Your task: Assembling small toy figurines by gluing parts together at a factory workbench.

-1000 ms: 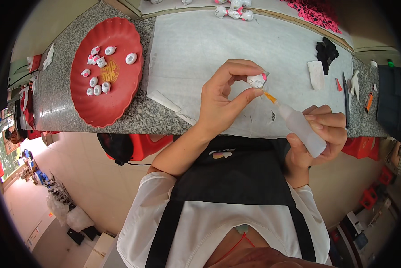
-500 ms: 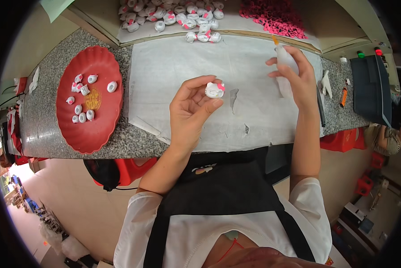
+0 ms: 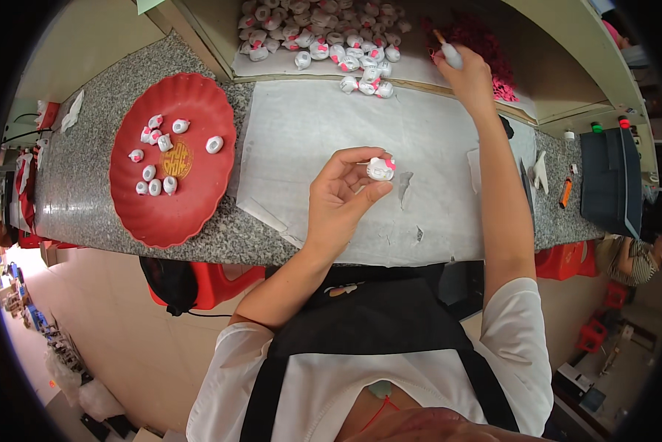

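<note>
Between the thumb and fingertips of my left hand is a small white cat-head figure with a pink bow on it. This hand is over the white paper sheet. My right hand reaches to the far right with a white squeeze bottle in its grip, the orange nozzle pointing away. Just beyond it lies a heap of small pink pieces, partly in shadow and partly behind the hand. Whether the fingertips touch a pink piece cannot be made out.
A red scalloped plate with several white heads stands at the left. More white heads are piled at the back, a few spilling onto the paper. On the right are a white tissue, an orange tool and a dark bin.
My right hand has moved away from me with the bottle, from above the paper to the pink heap. My left hand keeps its pinch on the cat-head figure. The whole view has shifted a little.
</note>
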Available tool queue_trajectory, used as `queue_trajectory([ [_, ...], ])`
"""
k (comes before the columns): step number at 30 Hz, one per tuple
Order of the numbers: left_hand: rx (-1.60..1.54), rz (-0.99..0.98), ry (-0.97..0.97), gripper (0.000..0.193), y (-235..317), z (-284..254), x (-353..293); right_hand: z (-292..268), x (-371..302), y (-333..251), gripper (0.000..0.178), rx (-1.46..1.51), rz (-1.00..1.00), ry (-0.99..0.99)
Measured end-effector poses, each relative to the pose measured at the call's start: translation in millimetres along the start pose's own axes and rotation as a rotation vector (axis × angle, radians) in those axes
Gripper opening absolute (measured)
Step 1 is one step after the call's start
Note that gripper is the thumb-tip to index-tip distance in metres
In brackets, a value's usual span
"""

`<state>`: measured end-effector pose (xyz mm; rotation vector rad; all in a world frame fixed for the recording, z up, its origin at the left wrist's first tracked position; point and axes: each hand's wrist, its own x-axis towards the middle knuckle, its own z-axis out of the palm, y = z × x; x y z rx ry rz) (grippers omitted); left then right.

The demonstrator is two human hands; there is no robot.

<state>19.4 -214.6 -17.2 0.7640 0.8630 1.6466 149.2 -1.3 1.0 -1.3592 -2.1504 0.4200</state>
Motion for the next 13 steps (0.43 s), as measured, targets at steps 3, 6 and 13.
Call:
queue_trajectory([
  [3, -0.023, 0.000, 0.002, 0.033, 1, 0, 1, -26, -40, -29, 0.006, 0.703, 0.129, -0.113],
  [6, -0.020, 0.005, -0.025, 0.034, 0, 1, 1, -29, -91, -50, 0.008, 0.991, 0.234, -0.141],
  [13, 0.071, 0.041, -0.091, 0.033, -1, 4, -1, -15, -150, -53, 0.044, 1.265, 0.407, -0.248],
])
